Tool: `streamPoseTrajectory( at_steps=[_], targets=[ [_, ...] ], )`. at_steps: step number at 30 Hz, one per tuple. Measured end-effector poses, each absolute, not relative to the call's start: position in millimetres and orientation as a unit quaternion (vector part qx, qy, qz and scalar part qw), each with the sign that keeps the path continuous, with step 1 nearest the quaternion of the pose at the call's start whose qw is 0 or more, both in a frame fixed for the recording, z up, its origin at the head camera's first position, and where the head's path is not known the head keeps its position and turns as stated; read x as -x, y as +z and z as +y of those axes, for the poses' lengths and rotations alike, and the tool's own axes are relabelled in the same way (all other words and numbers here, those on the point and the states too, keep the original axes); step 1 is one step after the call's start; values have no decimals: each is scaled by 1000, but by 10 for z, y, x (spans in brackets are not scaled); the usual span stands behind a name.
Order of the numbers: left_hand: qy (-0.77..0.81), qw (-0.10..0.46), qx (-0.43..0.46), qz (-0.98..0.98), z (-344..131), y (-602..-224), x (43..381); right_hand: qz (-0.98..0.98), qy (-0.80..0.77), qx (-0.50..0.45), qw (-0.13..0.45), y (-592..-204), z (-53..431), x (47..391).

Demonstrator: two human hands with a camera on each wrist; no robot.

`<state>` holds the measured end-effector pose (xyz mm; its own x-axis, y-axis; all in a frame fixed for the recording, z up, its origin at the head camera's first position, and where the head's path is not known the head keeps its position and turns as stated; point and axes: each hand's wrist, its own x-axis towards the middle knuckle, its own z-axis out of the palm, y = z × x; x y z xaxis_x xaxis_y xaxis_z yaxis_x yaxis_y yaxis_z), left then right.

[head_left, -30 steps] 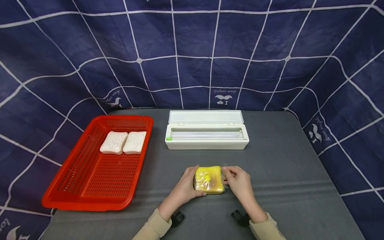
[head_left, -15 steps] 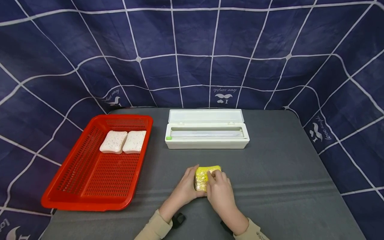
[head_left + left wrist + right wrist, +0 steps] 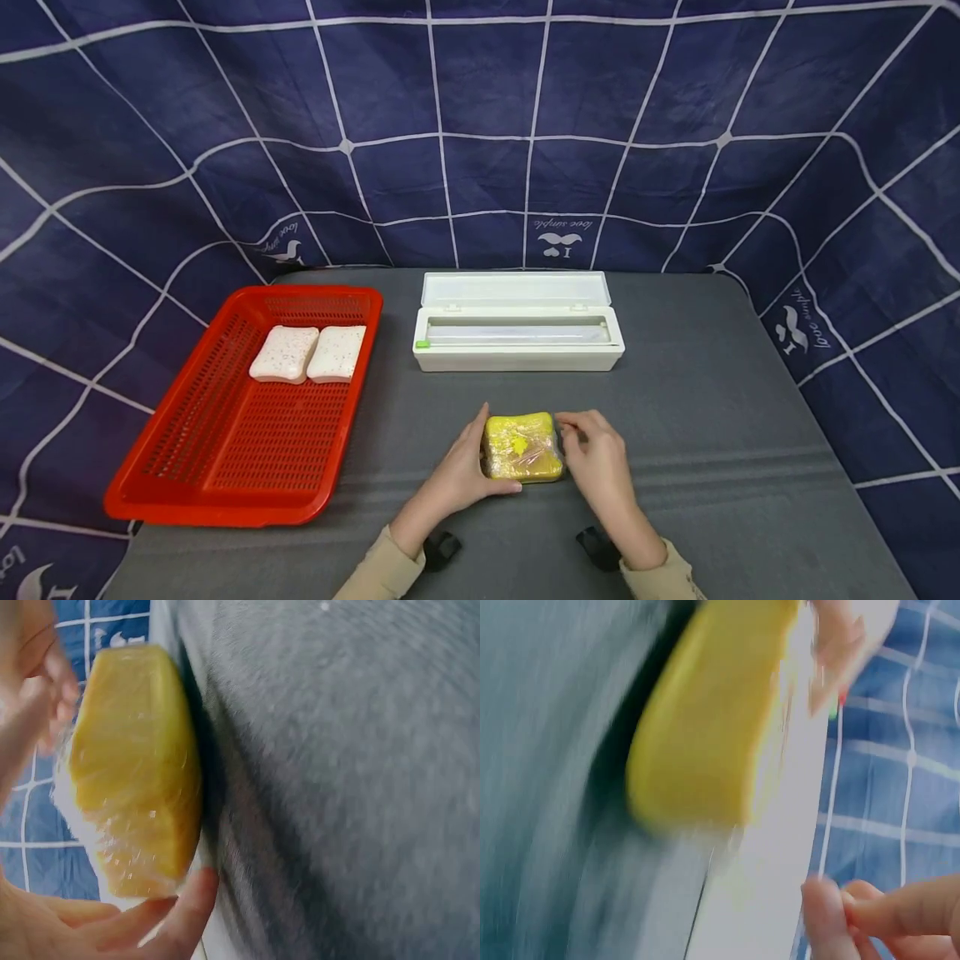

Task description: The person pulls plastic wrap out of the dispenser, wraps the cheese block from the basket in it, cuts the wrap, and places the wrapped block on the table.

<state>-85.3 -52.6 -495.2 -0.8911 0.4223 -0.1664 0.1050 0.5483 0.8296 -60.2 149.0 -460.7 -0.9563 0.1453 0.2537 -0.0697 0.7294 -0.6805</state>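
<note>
A yellow block (image 3: 534, 454) shaped like a slice of bread, wrapped in shiny cling film (image 3: 135, 855), lies on the grey cloth between my hands. My left hand (image 3: 463, 468) grips its left side, thumb along the near edge and fingers at the far edge. Beside the right edge is my right hand (image 3: 600, 454), its fingers curled. In the right wrist view the tips of thumb and forefinger (image 3: 825, 907) meet, apart from the blurred block; I see no film between them. The underside of the block is hidden.
Behind the block stands a white cling film dispenser (image 3: 517, 360), lid raised, roll inside, green slider at its left end. On the left is a red plastic basket (image 3: 251, 454) holding two white speckled bread-shaped blocks (image 3: 285, 354). A navy checked curtain (image 3: 480, 100) surrounds the table.
My right hand came in over the block's top half a second ago, then moved back right, beside its edge. The block again shows fully. My left hand keeps its grip.
</note>
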Motion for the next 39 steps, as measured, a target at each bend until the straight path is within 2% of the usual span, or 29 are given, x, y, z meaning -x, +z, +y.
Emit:
streamPoseTrajectory(
  at_steps=[3,7,11,15,23,28,31,39],
  targets=[
    [474,189,-142,848,-579,-4934,867,-903,415,80,85,-4586,1671,628],
    [481,188,-139,845,-618,-4915,868,-885,452,114,-13,-4650,1808,633],
    [473,194,-141,847,-602,-4917,845,-865,483,122,-68,-4743,1835,605],
    [472,191,-137,850,-572,-4920,825,-855,501,124,-60,-4788,1764,556],
    [456,168,-121,865,-500,-4915,804,-933,349,65,59,-4782,1533,478],
    [448,156,-116,873,-461,-4905,785,-952,289,36,93,-4758,1461,464],
    [453,153,-112,871,-453,-4913,794,-954,287,29,79,-4710,1493,485],
    [503,165,-50,847,-539,-4942,880,-901,424,82,-45,-4744,1723,673]
  ],
)
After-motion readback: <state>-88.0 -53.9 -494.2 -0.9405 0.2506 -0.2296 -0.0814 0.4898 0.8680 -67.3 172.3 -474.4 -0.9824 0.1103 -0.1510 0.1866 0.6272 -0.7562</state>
